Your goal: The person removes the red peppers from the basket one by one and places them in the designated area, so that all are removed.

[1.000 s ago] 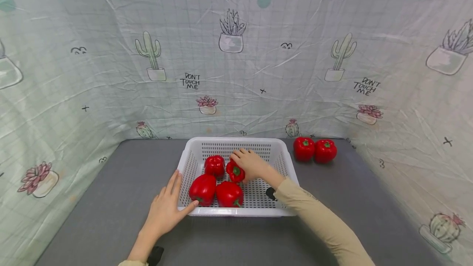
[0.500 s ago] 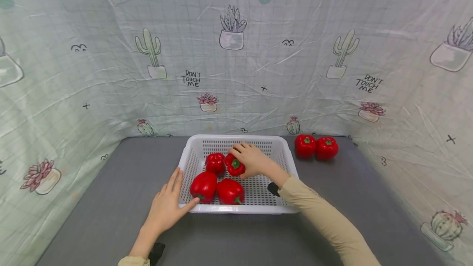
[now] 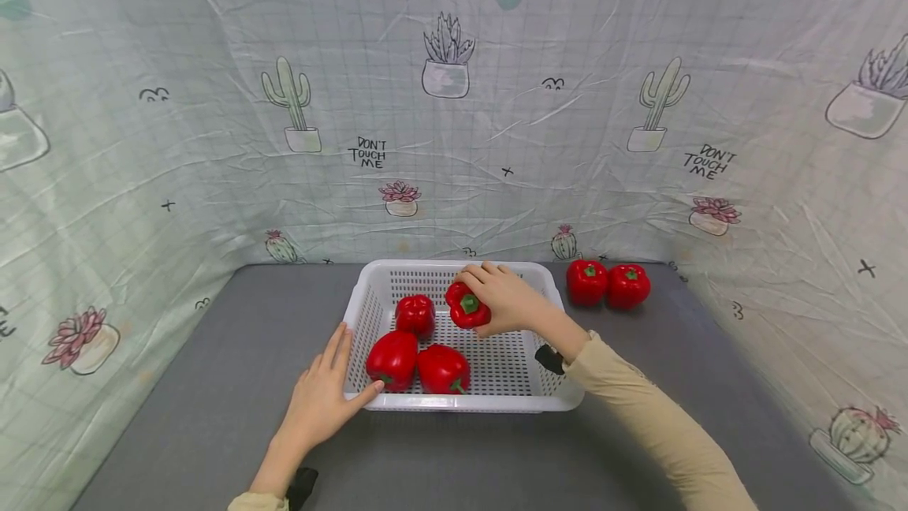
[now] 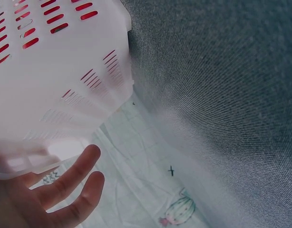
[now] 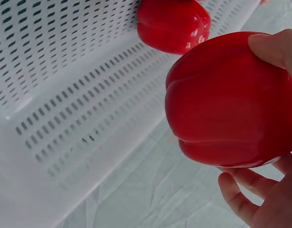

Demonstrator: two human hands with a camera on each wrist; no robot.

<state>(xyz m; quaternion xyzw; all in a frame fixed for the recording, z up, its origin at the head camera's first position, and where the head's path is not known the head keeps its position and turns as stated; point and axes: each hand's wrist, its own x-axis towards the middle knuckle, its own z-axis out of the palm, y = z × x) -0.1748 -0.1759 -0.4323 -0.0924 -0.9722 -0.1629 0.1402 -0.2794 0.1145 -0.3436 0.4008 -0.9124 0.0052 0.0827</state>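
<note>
A red bell pepper point(image 3: 468, 304) is gripped by my right hand point(image 3: 507, 300) above the right part of a white perforated plastic basket point(image 3: 468, 403). In the right wrist view the held bell pepper point(image 5: 231, 102) lies between thumb and fingers, lifted off the basket's floor. My left hand point(image 3: 319, 397) rests at the basket's front left corner, fingers stretched along the outside of the left wall and thumb at the front rim. Inside the basket's left half sit three more red bell peppers: one at the back point(image 3: 414, 315), one at front left point(image 3: 392, 359) and one beside it point(image 3: 444, 369).
Two red bell peppers, one nearer the basket point(image 3: 586, 282) and one further right point(image 3: 628, 286), stand side by side on the grey table point(image 3: 284, 306), behind and right of the basket. A printed cloth point(image 3: 454, 140) hangs around the back and sides.
My right hand has lifted the bell pepper from beside the back left one and carried it to the right. The left hand stays at the basket's corner.
</note>
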